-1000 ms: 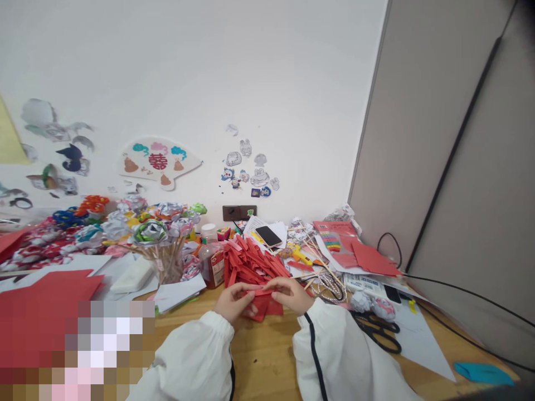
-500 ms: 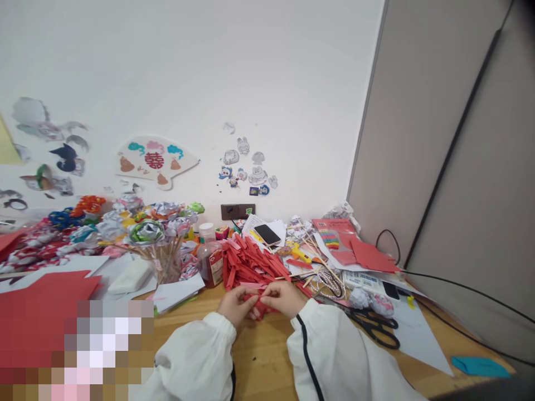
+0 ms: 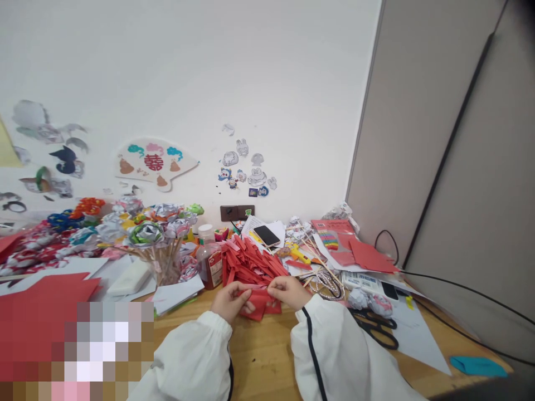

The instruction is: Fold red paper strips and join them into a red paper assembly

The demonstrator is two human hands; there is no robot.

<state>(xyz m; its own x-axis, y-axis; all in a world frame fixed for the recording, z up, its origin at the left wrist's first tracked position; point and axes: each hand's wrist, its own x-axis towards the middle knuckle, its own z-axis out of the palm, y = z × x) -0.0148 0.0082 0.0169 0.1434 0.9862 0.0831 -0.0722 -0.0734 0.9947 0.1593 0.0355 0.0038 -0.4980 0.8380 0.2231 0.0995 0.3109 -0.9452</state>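
Observation:
A piece of red paper (image 3: 259, 305) hangs between my two hands, low over the wooden table, its lower edge facing me. My left hand (image 3: 231, 301) pinches its left side between thumb and fingers. At its upper right corner, my right hand (image 3: 289, 292) is closed with thumb and forefinger together on the paper. Just beyond both hands lies a heap of folded red paper strips (image 3: 251, 262). Whether the held paper has a fold is too small to tell.
Left of the heap stand a bottle (image 3: 204, 253) and a bundle of paper flowers on sticks (image 3: 161, 262). Black scissors (image 3: 378, 328), a string of beads (image 3: 326, 284) and a yellow glue gun (image 3: 300, 254) lie to the right. A phone (image 3: 266, 235) rests behind.
My hands have moved slightly apart, and the red paper between them now shows opened out wider and flatter. Before, it was mostly hidden by my fingers.

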